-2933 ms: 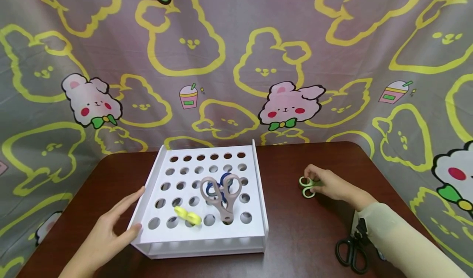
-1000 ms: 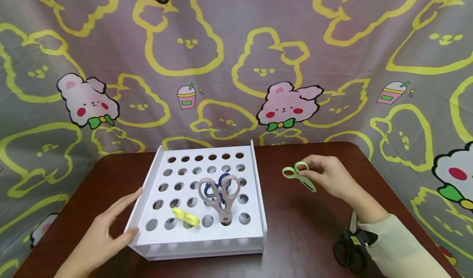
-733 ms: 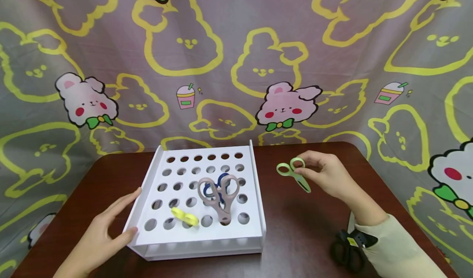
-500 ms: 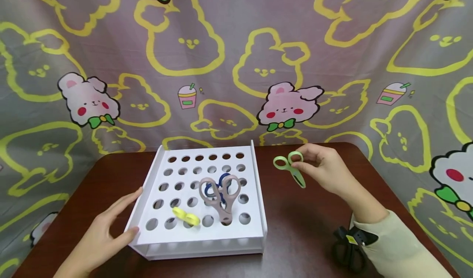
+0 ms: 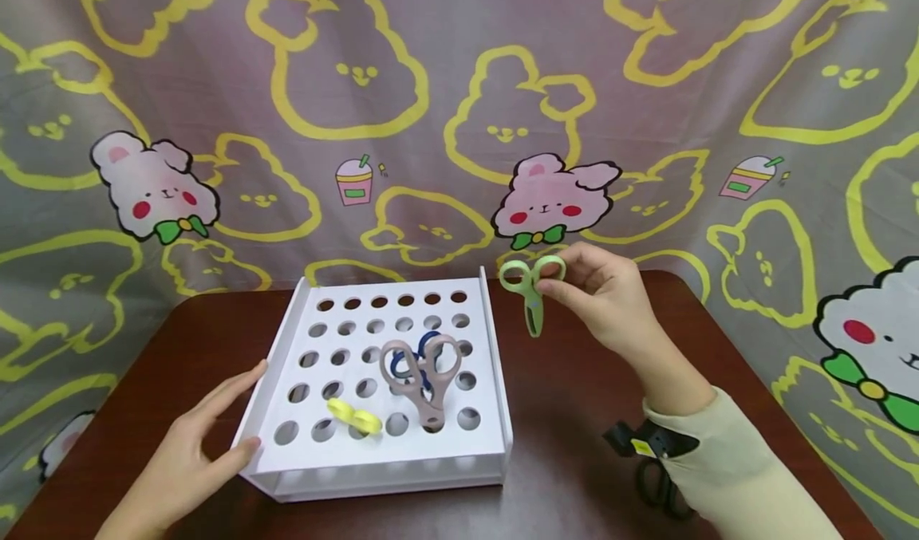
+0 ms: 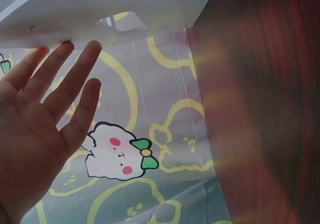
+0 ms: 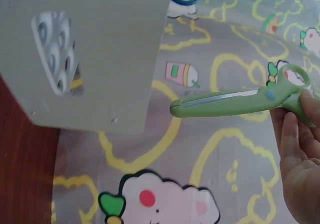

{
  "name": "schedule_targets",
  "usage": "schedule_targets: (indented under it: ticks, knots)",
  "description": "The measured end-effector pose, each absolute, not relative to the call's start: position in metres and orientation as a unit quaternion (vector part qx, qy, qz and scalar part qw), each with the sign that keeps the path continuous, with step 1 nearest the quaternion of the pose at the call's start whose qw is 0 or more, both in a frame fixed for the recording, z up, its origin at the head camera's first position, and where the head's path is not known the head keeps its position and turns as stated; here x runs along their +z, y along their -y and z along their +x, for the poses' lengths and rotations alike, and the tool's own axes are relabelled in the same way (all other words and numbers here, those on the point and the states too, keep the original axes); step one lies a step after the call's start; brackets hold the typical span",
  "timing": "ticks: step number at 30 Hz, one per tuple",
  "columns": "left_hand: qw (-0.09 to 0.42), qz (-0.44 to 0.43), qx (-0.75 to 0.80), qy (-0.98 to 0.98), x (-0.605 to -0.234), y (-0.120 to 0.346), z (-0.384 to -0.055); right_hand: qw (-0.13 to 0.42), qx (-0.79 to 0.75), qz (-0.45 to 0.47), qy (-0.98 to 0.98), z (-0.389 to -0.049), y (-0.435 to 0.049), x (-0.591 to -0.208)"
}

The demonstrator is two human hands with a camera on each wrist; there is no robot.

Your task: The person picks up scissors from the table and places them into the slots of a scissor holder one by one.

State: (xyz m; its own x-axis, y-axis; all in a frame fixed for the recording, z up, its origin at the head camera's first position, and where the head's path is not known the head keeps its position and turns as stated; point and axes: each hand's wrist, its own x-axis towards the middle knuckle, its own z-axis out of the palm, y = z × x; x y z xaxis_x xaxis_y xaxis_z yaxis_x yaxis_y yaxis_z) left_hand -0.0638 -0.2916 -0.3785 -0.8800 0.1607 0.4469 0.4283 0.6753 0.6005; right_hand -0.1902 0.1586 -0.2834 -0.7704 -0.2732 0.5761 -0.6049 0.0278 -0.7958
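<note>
My right hand pinches a pair of light green scissors by one handle loop, thumb against fingers. They hang above the table, blades down, right of the white rack; the right wrist view shows the green-sheathed blades apart from the rack's side wall. With spread fingers, my left hand rests its fingertips at the rack's left side. Grey-brown scissors stand in a front-row hole, handles up, partly hiding blue scissors behind. Yellow scissor handles stick up at the front left.
The rack's top has rows of round holes and raised side walls. Black-handled scissors lie on the brown table at the right, partly hidden by my sleeve and a black wrist device. A patterned curtain hangs behind.
My right hand has picked the green scissors off the table, raised them and carried them left towards the rack, turning the blades downward. The left hand has stayed at the rack's side.
</note>
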Motion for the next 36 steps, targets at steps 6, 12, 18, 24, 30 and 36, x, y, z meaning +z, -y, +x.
schedule_targets:
  ticks: [6, 12, 18, 24, 30, 36]
  knots:
    - [0.174, -0.153, -0.366, 0.901, -0.379, 0.291, -0.063, 0.144, 0.646, 0.303, 0.686, -0.191, -0.143, -0.278]
    - [0.175, -0.155, -0.367, 0.900, -0.378, 0.292, -0.064, 0.144, 0.669, 0.294, 0.667, -0.195, -0.130, -0.275]
    - [0.167, -0.151, -0.370, 0.901, -0.379, 0.293, -0.063, 0.108, 0.686, 0.283, 0.662, -0.198, -0.115, -0.274]
    - [0.174, -0.155, -0.372, 0.899, -0.379, 0.293, -0.063, 0.090, 0.702, 0.289, 0.644, -0.203, -0.095, -0.272]
    - [0.170, -0.150, -0.369, 0.902, -0.381, 0.293, -0.062, 0.073, 0.683, 0.327, 0.649, -0.206, -0.077, -0.277]
    - [0.170, -0.148, -0.365, 0.903, -0.382, 0.293, -0.062, 0.044, 0.671, 0.353, 0.651, -0.209, -0.061, -0.281]
